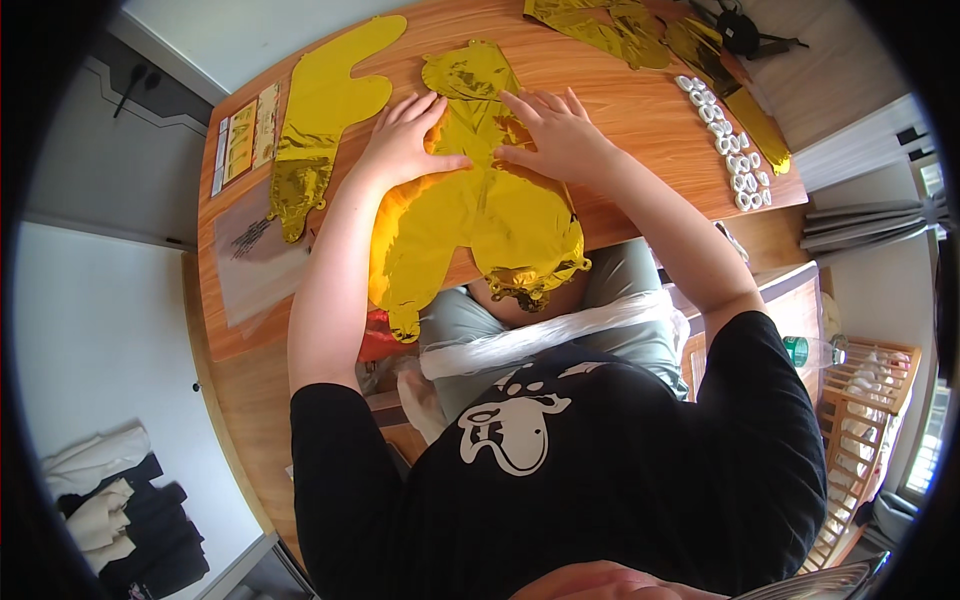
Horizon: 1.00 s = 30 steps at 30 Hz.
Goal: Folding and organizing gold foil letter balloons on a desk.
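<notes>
A flat, uninflated gold foil balloon (440, 220) lies on the wooden table in front of me, its near end reaching over the table edge. My left hand (410, 140) rests on its left side with fingers spread. On its upper right part lies my right hand (555, 135), also spread, thumb pointing inward. Neither hand grips anything; both press flat on the foil. Another gold foil balloon (325, 115) lies flat to the left of my left hand. Wrinkles and shiny folds show around the hands.
White ribbon rolls (735, 150) stand in rows at the table's right, beside more gold foil (620, 30). A printed card (245, 140) and a clear plastic bag (255, 260) lie at the left. White plastic (550, 330) crosses my lap. A wooden crib (865, 420) stands right.
</notes>
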{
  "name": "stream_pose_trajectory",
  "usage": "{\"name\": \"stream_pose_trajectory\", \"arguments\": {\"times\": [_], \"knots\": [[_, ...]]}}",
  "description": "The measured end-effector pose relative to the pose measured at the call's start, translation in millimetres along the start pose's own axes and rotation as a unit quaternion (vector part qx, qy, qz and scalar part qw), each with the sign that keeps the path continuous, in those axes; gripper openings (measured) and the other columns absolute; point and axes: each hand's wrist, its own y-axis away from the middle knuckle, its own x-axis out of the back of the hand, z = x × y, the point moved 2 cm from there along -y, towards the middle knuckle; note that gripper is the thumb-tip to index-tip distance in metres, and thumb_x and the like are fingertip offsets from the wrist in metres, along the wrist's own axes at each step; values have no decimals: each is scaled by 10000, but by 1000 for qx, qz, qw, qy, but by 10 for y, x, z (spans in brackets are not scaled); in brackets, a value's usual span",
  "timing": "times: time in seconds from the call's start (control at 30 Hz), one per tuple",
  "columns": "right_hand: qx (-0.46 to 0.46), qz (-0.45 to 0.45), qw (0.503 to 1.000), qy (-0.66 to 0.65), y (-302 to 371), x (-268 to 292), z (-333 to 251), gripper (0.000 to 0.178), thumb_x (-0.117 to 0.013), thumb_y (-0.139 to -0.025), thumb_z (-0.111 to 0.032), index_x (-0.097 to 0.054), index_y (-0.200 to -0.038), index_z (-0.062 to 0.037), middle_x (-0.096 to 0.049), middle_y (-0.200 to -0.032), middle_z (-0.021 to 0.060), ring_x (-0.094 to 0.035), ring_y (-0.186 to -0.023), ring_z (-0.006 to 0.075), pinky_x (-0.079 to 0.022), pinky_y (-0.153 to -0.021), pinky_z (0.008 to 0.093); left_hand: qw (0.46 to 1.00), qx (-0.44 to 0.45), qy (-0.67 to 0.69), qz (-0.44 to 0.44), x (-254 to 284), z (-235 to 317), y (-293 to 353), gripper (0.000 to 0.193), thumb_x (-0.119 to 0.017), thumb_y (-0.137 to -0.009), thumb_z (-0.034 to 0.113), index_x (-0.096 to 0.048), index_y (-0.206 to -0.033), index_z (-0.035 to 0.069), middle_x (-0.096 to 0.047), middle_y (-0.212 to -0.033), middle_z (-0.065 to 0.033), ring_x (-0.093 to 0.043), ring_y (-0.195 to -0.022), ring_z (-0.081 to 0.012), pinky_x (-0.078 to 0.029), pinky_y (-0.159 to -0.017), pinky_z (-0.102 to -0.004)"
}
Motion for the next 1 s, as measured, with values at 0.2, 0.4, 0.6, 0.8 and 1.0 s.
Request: {"name": "stream_pose_trajectory", "arguments": {"times": [0.2, 0.4, 0.6, 0.8, 1.0], "knots": [[3, 28, 999, 34, 37, -120, -42, 981, -505, -906, -781, -283, -1620, -147, -395, -1590, 216, -297, -1522, 356, -123, -1248, 610, 1000, -1, 17, 5, 6, -8, 16, 1200, -703, -714, 824, -340, -1610, 112, -280, -1686, -112, -205, -1570, -293, -159, -1277, -495], [-10, 25, 999, 37, 51, -170, -55, 994, -465, -902, -811, -273, -1625, -156, -337, -1627, 219, -274, -1532, 359, -115, -1253, 604, 1000, 0, 24, 2, 17, -3, 17, 1189, -710, -723, 808, -336, -1612, 112, -275, -1689, -111, -206, -1570, -292, -159, -1277, -494], [-13, 49, 998, 30, 60, -203, -12, 949, -487, -917, -779, -275, -1626, -185, -333, -1636, 203, -296, -1522, 365, -142, -1245, 604, 1000, -11, 20, 8, 18, -16, -30, 1176, -717, -734, 791, -338, -1611, 106, -281, -1685, -115, -208, -1569, -293, -151, -1277, -505], [-21, 41, 999, 9, 75, -145, -65, 954, -471, -920, -781, -265, -1629, -177, -308, -1649, 203, -281, -1527, 368, -146, -1247, 589, 910, 24, 413, 35, 93, -134, 20, 869, -739, -925, 478, -351, -1606, 102, -278, -1694, -101, -229, -1570, -283, -212, -1262, -420], [-25, 26, 999, 10, 117, -124, -44, 956, -433, -929, -789, -259, -1632, -165, -310, -1645, 217, -282, -1526, 360, -155, -1245, 580, 922, -14, 372, 105, 603, 189, -34, 505, -593, -1049, 329, -530, -1503, 116, -462, -1594, -99, -387, -1499, -227, -311, -1223, -381]]}}
